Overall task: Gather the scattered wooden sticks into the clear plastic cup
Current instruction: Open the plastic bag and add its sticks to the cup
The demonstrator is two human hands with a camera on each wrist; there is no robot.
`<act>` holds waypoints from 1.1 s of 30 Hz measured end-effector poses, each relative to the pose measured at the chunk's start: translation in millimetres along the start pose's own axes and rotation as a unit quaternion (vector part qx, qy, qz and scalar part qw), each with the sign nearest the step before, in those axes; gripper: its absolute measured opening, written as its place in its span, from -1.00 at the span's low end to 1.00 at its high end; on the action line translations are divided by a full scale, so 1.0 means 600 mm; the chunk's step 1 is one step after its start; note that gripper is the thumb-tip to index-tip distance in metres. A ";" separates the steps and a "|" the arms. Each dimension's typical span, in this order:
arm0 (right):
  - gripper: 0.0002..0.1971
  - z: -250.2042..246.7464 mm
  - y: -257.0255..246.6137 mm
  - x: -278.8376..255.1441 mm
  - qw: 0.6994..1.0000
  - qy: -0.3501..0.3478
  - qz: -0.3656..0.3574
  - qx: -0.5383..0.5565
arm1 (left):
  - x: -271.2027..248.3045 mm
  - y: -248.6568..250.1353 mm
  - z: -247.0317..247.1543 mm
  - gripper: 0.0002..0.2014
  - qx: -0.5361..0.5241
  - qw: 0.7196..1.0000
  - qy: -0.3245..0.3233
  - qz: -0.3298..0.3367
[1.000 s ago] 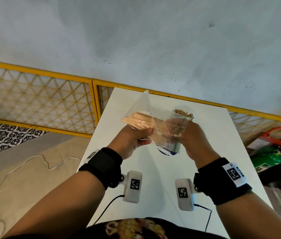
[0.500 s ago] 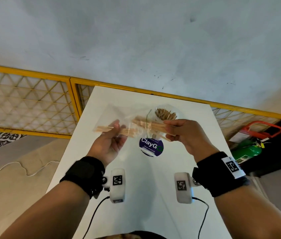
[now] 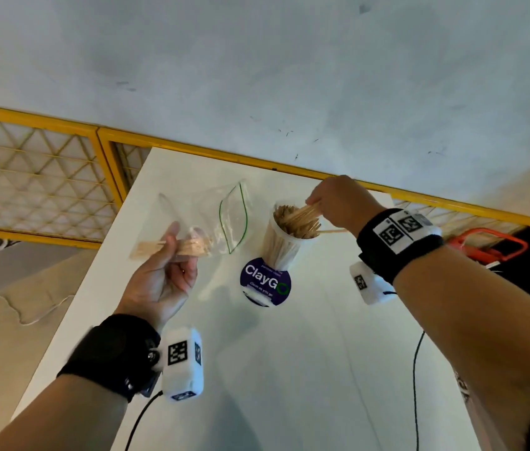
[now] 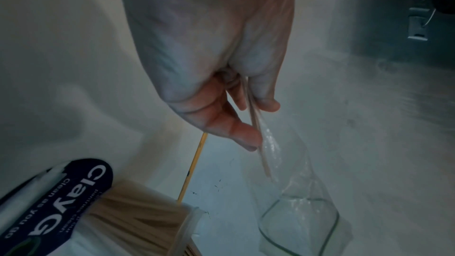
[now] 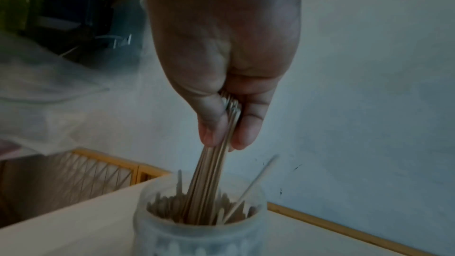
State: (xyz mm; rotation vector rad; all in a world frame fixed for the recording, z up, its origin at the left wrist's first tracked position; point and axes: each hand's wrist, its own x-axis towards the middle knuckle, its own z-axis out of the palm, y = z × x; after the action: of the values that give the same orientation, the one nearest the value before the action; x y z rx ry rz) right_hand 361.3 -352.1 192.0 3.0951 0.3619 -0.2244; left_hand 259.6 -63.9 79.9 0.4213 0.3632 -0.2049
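A clear plastic cup (image 3: 281,245) (image 5: 197,235) stands on the white table (image 3: 289,369), packed with wooden sticks. My right hand (image 3: 332,203) (image 5: 221,139) pinches a bundle of sticks (image 5: 209,182) whose lower ends are inside the cup's mouth. One stick (image 3: 332,231) leans out over the rim to the right. My left hand (image 3: 172,252) (image 4: 246,124) holds a clear zip bag (image 3: 211,219) (image 4: 295,201) left of the cup, with more sticks (image 3: 175,247) inside it.
A round dark "ClayGo" sticker (image 3: 265,281) lies on the table just in front of the cup. A yellow mesh railing (image 3: 39,177) runs behind the table and along its left. A green and red object (image 3: 491,245) sits at the far right.
My right hand pulled a bundle of sticks out of the bag and carried it right to the cup. The left hand moved the bag leftward and lower.
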 end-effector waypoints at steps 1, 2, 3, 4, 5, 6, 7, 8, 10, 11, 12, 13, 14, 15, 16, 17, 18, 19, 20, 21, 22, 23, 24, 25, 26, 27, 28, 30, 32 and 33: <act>-0.65 0.014 -0.006 0.023 0.999 -0.018 -0.021 -0.029 | 0.002 -0.002 -0.004 -0.51 0.001 1.000 0.002 -0.003; -0.66 0.025 -0.013 0.038 0.998 -0.031 -0.025 -0.048 | 0.003 -0.003 -0.010 -0.45 0.001 1.000 0.004 -0.007; -0.67 0.037 -0.015 0.052 0.997 -0.044 -0.023 -0.064 | 0.004 -0.003 -0.016 -0.37 0.004 1.000 0.006 -0.011; -0.68 0.048 -0.016 0.065 0.996 -0.059 -0.022 -0.070 | 0.007 -0.003 -0.023 -0.29 0.010 1.000 0.008 -0.014; -0.69 0.052 -0.016 0.074 0.994 -0.071 -0.023 -0.077 | 0.008 -0.003 -0.028 -0.21 0.017 1.000 0.007 -0.019; -0.70 0.056 -0.018 0.082 0.993 -0.083 -0.027 -0.084 | 0.009 -0.004 -0.035 -0.17 0.015 1.000 0.005 -0.020; -0.72 0.061 -0.017 0.089 0.991 -0.089 -0.035 -0.092 | 0.010 -0.005 -0.040 -0.15 0.009 1.000 0.004 -0.021; -0.75 0.067 -0.018 0.090 0.990 -0.092 -0.048 -0.099 | 0.010 -0.007 -0.043 -0.15 0.003 1.000 0.004 -0.022; -0.77 0.087 -0.024 0.087 0.986 -0.111 -0.069 -0.108 | 0.012 -0.011 -0.047 -0.18 -0.006 1.000 0.006 -0.020; -0.77 0.101 -0.026 0.083 0.983 -0.130 -0.084 -0.102 | 0.013 -0.015 -0.046 -0.21 -0.008 1.000 0.007 -0.019; -0.77 0.112 -0.026 0.078 0.979 -0.151 -0.096 -0.095 | 0.014 -0.017 -0.045 -0.26 -0.005 1.000 0.005 -0.017; -0.77 0.118 -0.025 0.071 0.980 -0.155 -0.099 -0.073 | 0.014 -0.019 -0.043 -0.34 0.000 1.000 0.003 -0.017; -0.75 0.117 -0.021 0.065 0.985 -0.144 -0.086 -0.042 | 0.015 -0.018 -0.039 -0.44 0.006 1.000 0.000 -0.019; -0.72 0.109 -0.017 0.056 0.992 -0.109 -0.063 -0.004 | 0.015 -0.016 -0.036 -0.52 0.013 1.000 -0.002 -0.020; -0.69 0.100 -0.013 0.048 0.996 -0.062 -0.036 0.043 | 0.016 -0.013 -0.033 -0.58 0.019 1.000 -0.008 -0.018; -0.67 0.088 -0.012 0.034 0.996 -0.007 -0.005 0.088 | 0.015 -0.009 -0.031 -0.61 0.024 0.999 -0.016 -0.017; -0.68 0.078 -0.014 0.015 0.990 0.049 0.021 0.132 | 0.015 -0.006 -0.029 -0.63 0.028 0.999 -0.023 -0.013; -0.71 0.071 -0.023 -0.005 0.978 0.100 0.042 0.179 | 0.013 -0.003 -0.027 -0.64 0.030 0.999 -0.028 -0.009; -0.76 0.064 -0.038 -0.030 0.963 0.140 0.052 0.225 | 0.013 -0.003 -0.025 -0.65 0.027 0.999 -0.034 -0.006; -0.80 0.060 -0.059 -0.051 0.946 0.163 0.052 0.277 | 0.010 -0.002 -0.021 -0.65 0.022 0.999 -0.045 -0.005; -0.83 0.057 -0.082 -0.072 0.928 0.166 0.047 0.329 | 0.010 -0.004 -0.017 -0.63 0.018 0.998 -0.057 -0.007; -0.84 0.059 -0.106 -0.089 0.915 0.152 0.034 0.372 | 0.009 -0.006 -0.011 -0.58 0.015 0.997 -0.074 -0.011; -0.84 0.063 -0.129 -0.102 0.904 0.133 0.018 0.407 | 0.008 -0.007 -0.004 -0.49 0.024 0.995 -0.093 -0.017; -0.86 0.071 -0.148 -0.110 0.892 0.114 0.009 0.438 | 0.006 -0.009 0.005 -0.41 0.038 0.993 -0.108 -0.028; -0.88 0.080 -0.164 -0.112 0.879 0.097 0.011 0.466 | 0.003 -0.009 0.014 -0.36 0.054 0.990 -0.125 -0.039; -0.89 0.084 -0.174 -0.112 0.868 0.077 0.019 0.490 | 0.001 -0.010 0.023 -0.34 0.067 0.987 -0.138 -0.049; -0.87 0.089 -0.181 -0.110 0.862 0.055 0.022 0.503 | -0.003 -0.011 0.030 -0.31 0.077 0.985 -0.147 -0.056; -0.75 0.091 -0.189 -0.108 0.848 0.025 -0.005 0.529 | -0.012 -0.014 0.041 -0.22 0.091 0.982 -0.155 -0.062; -0.66 0.094 -0.198 -0.111 0.840 -0.001 -0.039 0.541 | -0.021 -0.018 0.047 -0.22 0.087 0.983 -0.153 -0.059; -0.64 0.097 -0.203 -0.114 0.851 0.001 -0.042 0.523 | -0.025 -0.021 0.050 -0.23 0.086 0.984 -0.146 -0.054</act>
State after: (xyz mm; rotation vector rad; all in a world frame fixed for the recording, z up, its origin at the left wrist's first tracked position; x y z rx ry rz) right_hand 258.9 -251.1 144.1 4.1489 0.5066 -0.5950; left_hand 251.2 -86.2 106.5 0.5333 0.0792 -0.4007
